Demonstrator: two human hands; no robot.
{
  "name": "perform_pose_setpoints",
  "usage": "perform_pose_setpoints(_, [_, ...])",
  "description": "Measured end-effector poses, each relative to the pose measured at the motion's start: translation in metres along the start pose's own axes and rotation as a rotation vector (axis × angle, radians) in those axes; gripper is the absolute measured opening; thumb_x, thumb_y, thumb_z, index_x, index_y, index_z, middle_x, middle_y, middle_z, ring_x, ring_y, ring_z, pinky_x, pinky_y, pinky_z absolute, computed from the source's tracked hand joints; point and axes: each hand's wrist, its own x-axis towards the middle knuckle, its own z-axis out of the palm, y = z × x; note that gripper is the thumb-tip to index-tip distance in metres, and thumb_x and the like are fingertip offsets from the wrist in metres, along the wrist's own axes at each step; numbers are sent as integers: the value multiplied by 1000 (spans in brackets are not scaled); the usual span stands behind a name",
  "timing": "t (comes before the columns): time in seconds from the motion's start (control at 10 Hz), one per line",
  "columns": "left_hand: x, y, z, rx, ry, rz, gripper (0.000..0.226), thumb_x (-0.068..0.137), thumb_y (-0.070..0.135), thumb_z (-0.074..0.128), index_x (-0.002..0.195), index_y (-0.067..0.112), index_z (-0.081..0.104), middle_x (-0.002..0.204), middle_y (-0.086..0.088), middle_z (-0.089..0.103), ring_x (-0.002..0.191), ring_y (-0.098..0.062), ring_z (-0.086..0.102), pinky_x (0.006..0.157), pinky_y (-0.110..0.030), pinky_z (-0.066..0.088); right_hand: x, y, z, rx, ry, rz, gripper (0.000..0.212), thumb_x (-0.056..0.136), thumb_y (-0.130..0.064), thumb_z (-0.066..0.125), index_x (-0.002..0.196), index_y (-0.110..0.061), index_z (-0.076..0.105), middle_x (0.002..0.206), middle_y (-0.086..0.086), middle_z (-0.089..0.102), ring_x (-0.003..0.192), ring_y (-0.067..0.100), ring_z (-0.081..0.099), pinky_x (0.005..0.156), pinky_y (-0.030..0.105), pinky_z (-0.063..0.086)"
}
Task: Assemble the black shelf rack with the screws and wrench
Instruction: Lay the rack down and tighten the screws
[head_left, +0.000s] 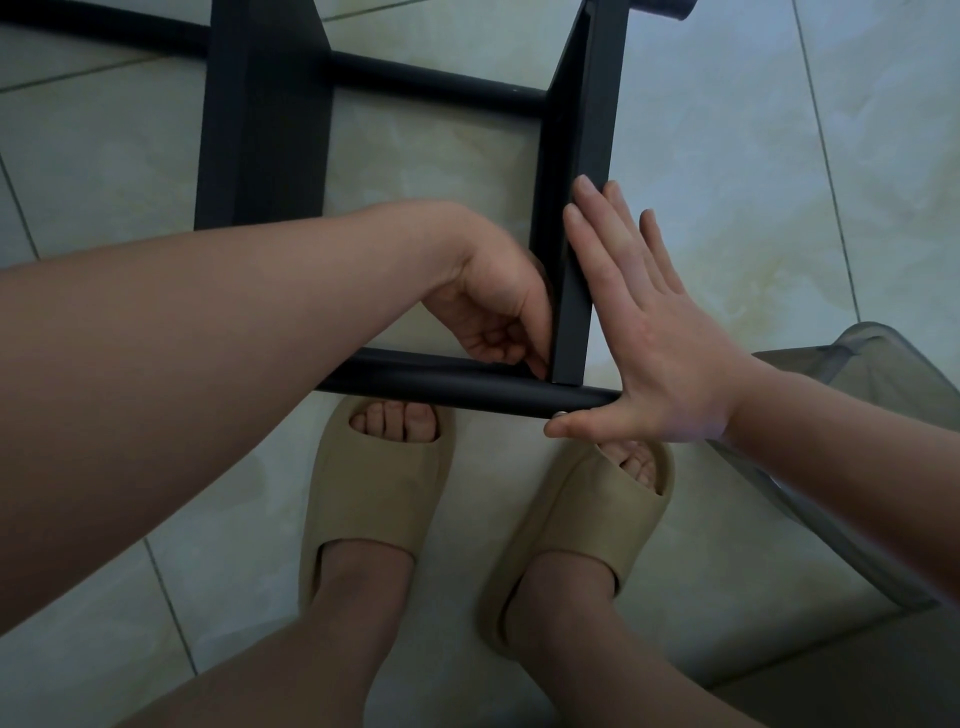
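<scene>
Floor (737, 171) of large glossy tiles, pale cream-green with marbled cloudy patches, and thin dark grout lines (826, 156) running at a slant. Grey see-through plastic piece (857, 374) at right edge, kind unclear. Light dim, cool, soft shadows.

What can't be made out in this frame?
Head view:
- What the left hand works at the rack joint: hidden by its curled fingers.
- Small round thing at the right hand thumb: too small to name.
- Rack's far end: cut off by top edge.
- Grey bin: cut off by right edge.
</scene>
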Motion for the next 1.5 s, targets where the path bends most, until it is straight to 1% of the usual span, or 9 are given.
perform_pose_setpoints(0.2, [0,-1,0,9,-2,11,14,91,-1,61,88,11,67,77,-1,65,67,-9,52,65,-19,43,0,1,1,5,4,-2,133,74,-86,55,161,-2,-3,169,15,-9,156,31,-16,125,59,-3])
perform_pose_setpoints(0.3, [-2,-3,-1,10,-3,11,16,89,0,63,97,13,68,85,0,67,77,-12,56,73,-23,47,0,1,1,5,5,-6,133,75,-86,54,161,-2,-3,169,15,-10,156,31,-16,125,58,-4])
perform_pose_setpoints(0.4, [-3,-4,-3,23,29,-4,21,89,11,65,109,16,69,98,2,70,89,-16,58,83,-32,51,0,2,2,5,6,-8,133,75,-86,54,161,-2,-3,169,15,-10,155,31,-17,125,57,-5])
perform_pose_setpoints(0.5, [-2,-5,-1,20,18,-2,14,89,14,66,102,17,70,98,0,69,79,-14,56,82,-32,49,0,2,2,3,11,-9,133,75,-86,54,161,-2,-3,169,15,-10,156,31,-17,125,56,-6])
perform_pose_setpoints(0.6, [1,-5,1,21,15,22,10,90,6,64,90,14,71,85,-1,70,69,-12,53,72,-26,47,0,2,2,2,9,-7,133,74,-85,56,161,-2,-3,169,16,-9,156,31,-16,125,56,-6])
perform_pose_setpoints(0.8, [1,-3,1,9,11,46,16,89,0,64,81,13,70,76,-1,69,64,-10,53,67,-23,46,0,2,2,0,3,-4,134,74,-85,57,161,-3,-4,169,15,-10,155,30,-17,125,55,-7])
perform_pose_setpoints(1.3, [-3,-4,2,-3,-1,76,18,87,-4,63,86,13,70,79,-2,65,73,-13,55,75,-25,45,0,1,1,3,-2,-2,134,74,-86,55,161,-3,-4,169,15,-11,155,31,-17,125,57,-6])
perform_pose_setpoints(1.4, [-5,-5,-1,-4,10,49,14,88,3,64,93,14,70,85,0,68,72,-12,55,78,-27,46,0,1,1,5,0,-1,133,75,-86,54,161,-3,-4,169,14,-11,155,30,-17,125,57,-6])
perform_pose_setpoints(1.5, [-4,-5,0,14,7,35,11,84,11,68,92,16,72,90,-1,70,68,-12,53,77,-28,45,0,0,1,5,-1,-1,133,75,-86,54,160,-2,-4,169,15,-11,155,30,-18,125,57,-6])
